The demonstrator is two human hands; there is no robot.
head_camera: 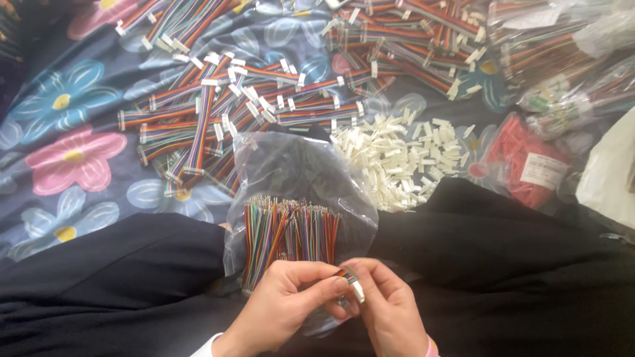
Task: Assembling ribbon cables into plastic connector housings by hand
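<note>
My left hand (284, 301) and my right hand (387, 307) meet at the bottom centre, fingertips pinched together. Between them sits a short rainbow ribbon cable (345, 273) with a small white plastic connector (357, 291) at its end; the right hand grips the connector, the left pinches the coloured wires. Just above the hands lies a clear plastic bag (297, 165) holding a bundle of loose multicoloured wires (288, 231), resting on my dark-clothed lap.
A heap of white connector housings (397, 158) lies right of the bag. Several finished rainbow cables (211, 112) are spread over the flowered cloth (73, 158), more at the top (410, 33). Bags of red parts (526, 165) and cables (562, 59) sit at right.
</note>
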